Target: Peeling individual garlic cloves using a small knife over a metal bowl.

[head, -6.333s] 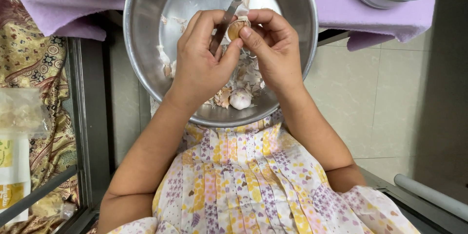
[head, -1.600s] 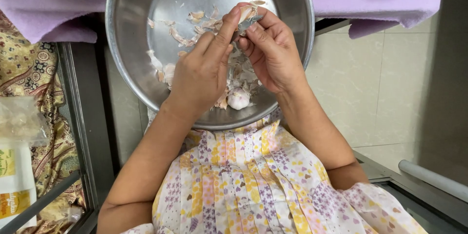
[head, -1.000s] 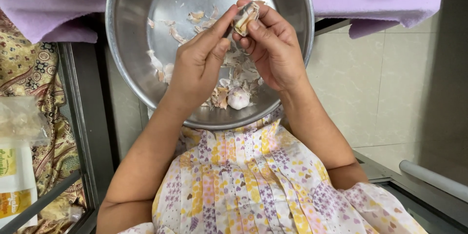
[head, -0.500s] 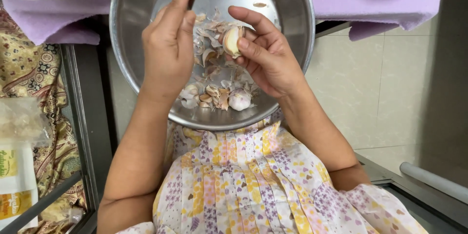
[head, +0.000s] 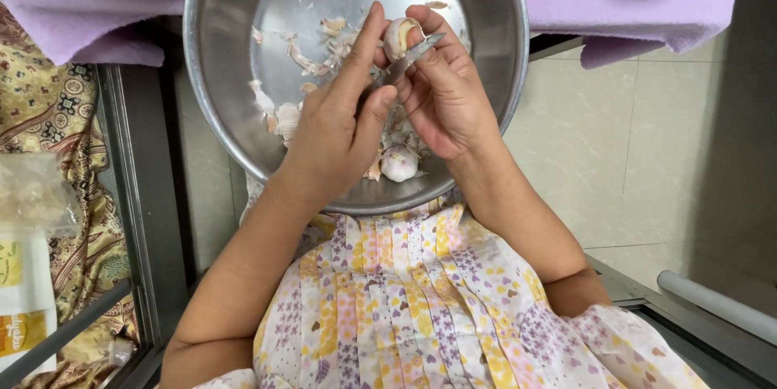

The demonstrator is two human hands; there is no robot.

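Over the round steel bowl, near its far rim, a pale half-peeled garlic clove is pinched in the right hand grip while a small steel knife is clasped in the left hand grip, best kept shallow under the skin.

Bright, even light from above, no dark spots; pic is sharp in the middle. The steel bowl shines w/ soft white glare on its wall, and the left hand and right hand drop only a faint shadow inside it. Edges bend a bit, and the plastic bag at far left looks blurry.
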